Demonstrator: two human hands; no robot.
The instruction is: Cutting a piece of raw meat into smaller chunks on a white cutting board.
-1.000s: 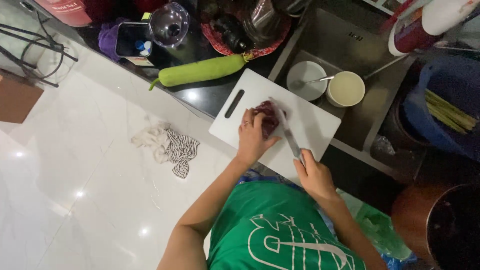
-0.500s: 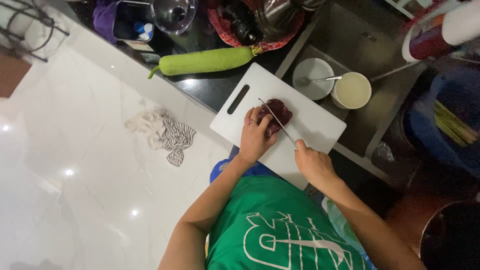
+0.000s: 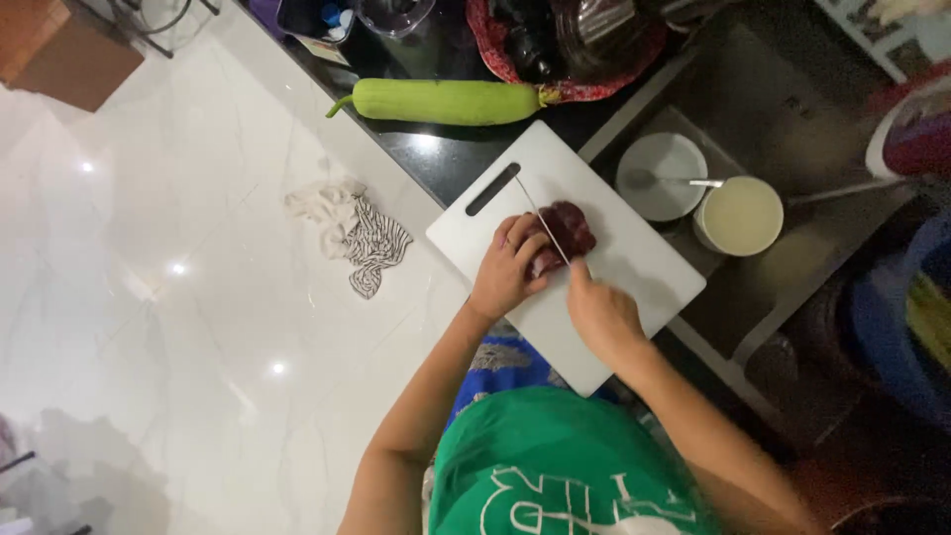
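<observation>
A dark red piece of meat (image 3: 569, 226) lies on a white cutting board (image 3: 634, 260) with a slot handle, at the edge of a black counter. My left hand (image 3: 508, 267) presses down on the meat's near side with curled fingers. My right hand (image 3: 601, 315) grips a knife (image 3: 545, 226). Its thin blade runs across the meat, right beside my left fingertips.
A long green gourd (image 3: 444, 101) lies behind the board. A crumpled striped cloth (image 3: 352, 230) sits on the white floor to the left. In the sink (image 3: 763, 119) on the right stand a grey plate (image 3: 662, 176) with a spoon and a pot of pale liquid (image 3: 740, 215).
The view has shifted, so the board sits nearer the middle of the frame. The knife has moved left across the meat, closer to my left fingers. My left hand stays on the meat.
</observation>
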